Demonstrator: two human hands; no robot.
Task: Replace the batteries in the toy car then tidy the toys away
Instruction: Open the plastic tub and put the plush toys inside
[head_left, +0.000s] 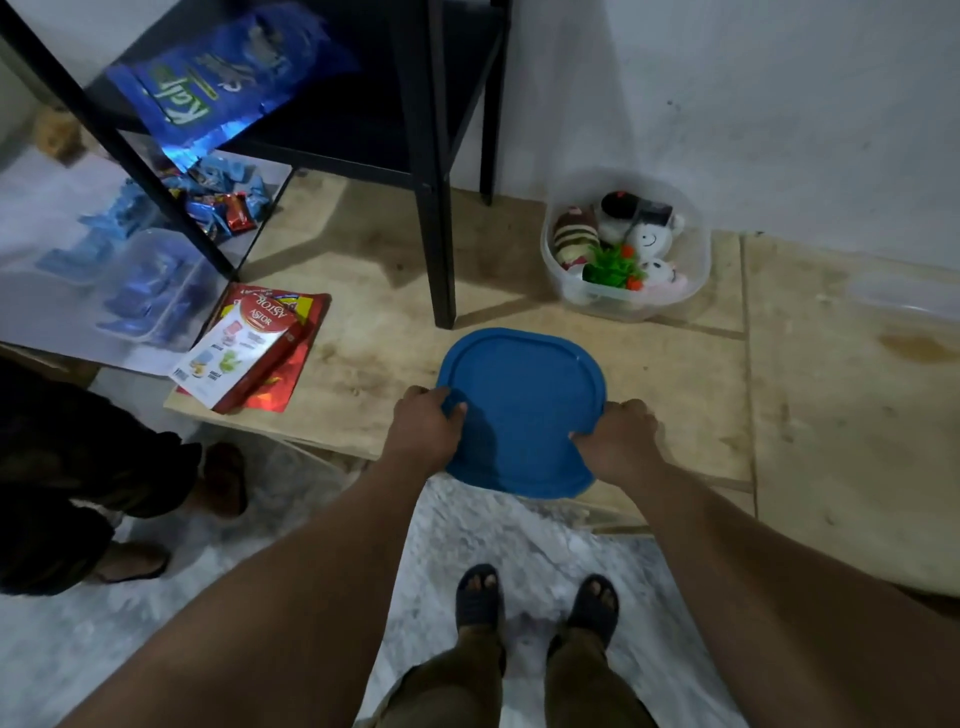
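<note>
surface: low pale plywood platform (675, 364) against a white wall, grey concrete floor in front
lid: rounded-square blue plastic lid (519, 410), held over the platform's near edge
left hand (423, 431): clamped on the lid's left rim, thumb on top
right hand (618, 439): clamped on the lid's right rim; hands well apart, one per side
tub: clear round plastic tub (691, 291) by the wall, open, well beyond the lid, holding small plush toys (649, 239) and a green plastic plant
toy car: can't pick it out in the tub or anywhere else
step: judging by the loaded tub, tidy-up is near done; lid goes on next
nearby: black metal shelf leg (439, 249) between lid and tub's left side; red snack pouches (254, 348) on the platform's left
risk 1: the plush piled to the rim could stop the lid seating
risk 2: uneven press on a light tub could tip or skid it
risk 3: lid could clip the shelf leg on the reach
</note>
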